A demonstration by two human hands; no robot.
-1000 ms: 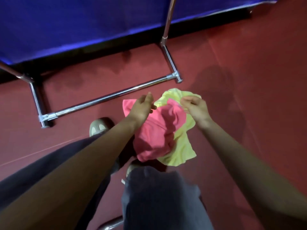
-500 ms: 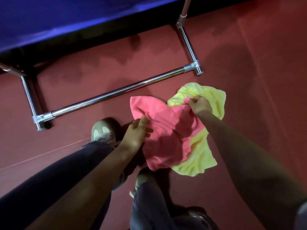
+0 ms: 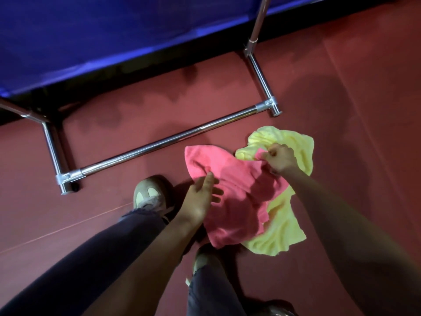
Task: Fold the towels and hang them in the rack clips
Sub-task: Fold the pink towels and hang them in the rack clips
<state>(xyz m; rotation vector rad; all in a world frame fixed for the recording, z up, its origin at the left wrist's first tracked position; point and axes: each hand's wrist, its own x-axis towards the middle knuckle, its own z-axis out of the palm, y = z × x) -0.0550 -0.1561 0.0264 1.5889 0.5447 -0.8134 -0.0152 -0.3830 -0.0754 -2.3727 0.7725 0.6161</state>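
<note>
A crumpled pink towel [image 3: 237, 197] hangs in front of me over a yellow towel [image 3: 284, 231], both held above the red floor. My right hand [image 3: 279, 159] pinches the pink towel's upper right corner, with yellow cloth bunched behind it. My left hand [image 3: 202, 197] lies with straight, spread fingers against the pink towel's left side. The rack's chrome base bar [image 3: 164, 141] runs across the floor just beyond the towels. No rack clips are in view.
A chrome upright [image 3: 257, 26] rises from the rack's right foot [image 3: 264, 85]; its left foot [image 3: 54, 151] is at the left. A blue cloth [image 3: 114, 30] hangs behind the rack. My two shoes [image 3: 150, 195] stand on the red floor [image 3: 364, 99] below the towels.
My left hand has dropped from the pink towel's top edge to its left side, fingers spread. My right hand keeps its pinch and has drawn that corner out to the right.
</note>
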